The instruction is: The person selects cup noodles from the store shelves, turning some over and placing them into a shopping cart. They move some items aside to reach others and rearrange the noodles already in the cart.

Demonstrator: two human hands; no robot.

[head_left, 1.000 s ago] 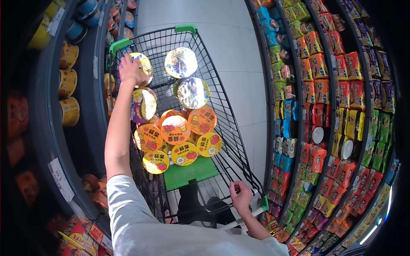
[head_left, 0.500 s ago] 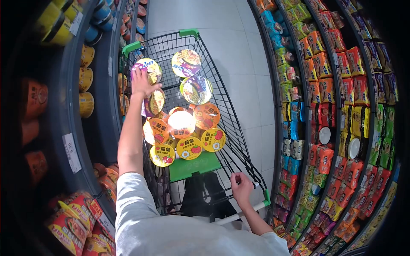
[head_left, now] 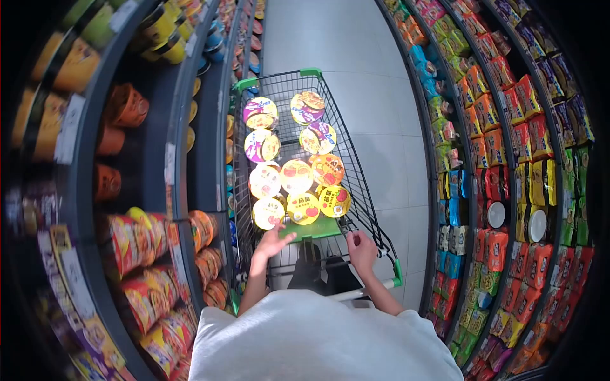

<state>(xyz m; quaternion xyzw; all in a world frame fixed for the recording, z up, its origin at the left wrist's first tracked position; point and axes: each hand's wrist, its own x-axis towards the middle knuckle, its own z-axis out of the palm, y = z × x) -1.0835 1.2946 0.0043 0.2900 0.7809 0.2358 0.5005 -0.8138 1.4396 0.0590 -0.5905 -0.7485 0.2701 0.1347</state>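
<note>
My left hand [head_left: 274, 244] hovers over the near end of the shopping cart [head_left: 363, 197], fingers spread and holding nothing. Its fingertips are right at a yellow-lidded instant noodle cup [head_left: 269, 214]. Loosely curled, my right hand [head_left: 361, 250] is over the cart's near right side, beside the green panel [head_left: 311, 229], with nothing visible in its fingers. Inside the cart, more yellow-lidded cups [head_left: 303, 207] line the near end. Orange-lidded cups [head_left: 327, 169] sit beyond them. Farther forward are two pairs of purple-and-yellow cups, including one at the left [head_left: 262, 146] and one at the right [head_left: 318, 138].
Shelves of noodle cups and bowls [head_left: 130, 105] run along the left, with red noodle packs [head_left: 143, 241] lower down. Colourful bagged noodles [head_left: 489, 165] fill the right shelves. Two white discs, one of them larger [head_left: 537, 225], stick out there. Pale tiled floor [head_left: 381, 108] lies between.
My left hand has drawn back from a purple cup at the cart's far left to its near end. The cups on the left now stand more evenly in line. The view has shifted left.
</note>
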